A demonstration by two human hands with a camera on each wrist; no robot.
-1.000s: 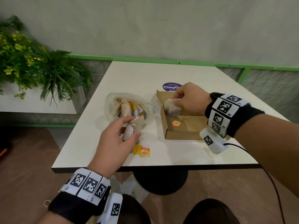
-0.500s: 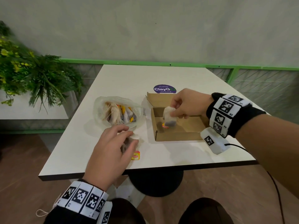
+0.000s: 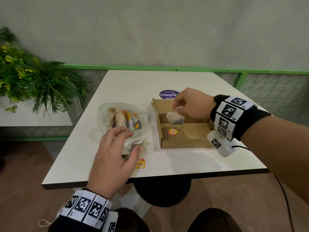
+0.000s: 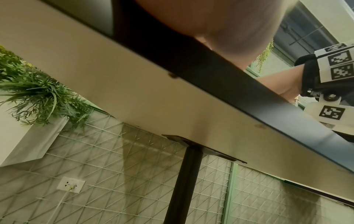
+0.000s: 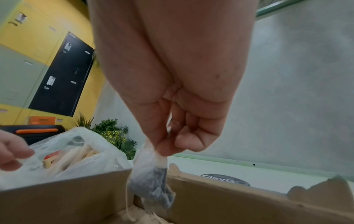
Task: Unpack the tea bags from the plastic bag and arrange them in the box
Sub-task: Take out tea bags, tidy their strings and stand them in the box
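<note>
Right grip pinching tea bag, lifted higher

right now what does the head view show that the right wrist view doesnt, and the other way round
Only the head view shows the yellow tag lying on the box floor, a second tag on the table by the left hand, and the whole box. Only the right wrist view shows the fingertips pinching the tea bag's top edge, plus yellow and black lockers behind. Both show the right hand holding the tea bag over the box, and the plastic bag.
</note>
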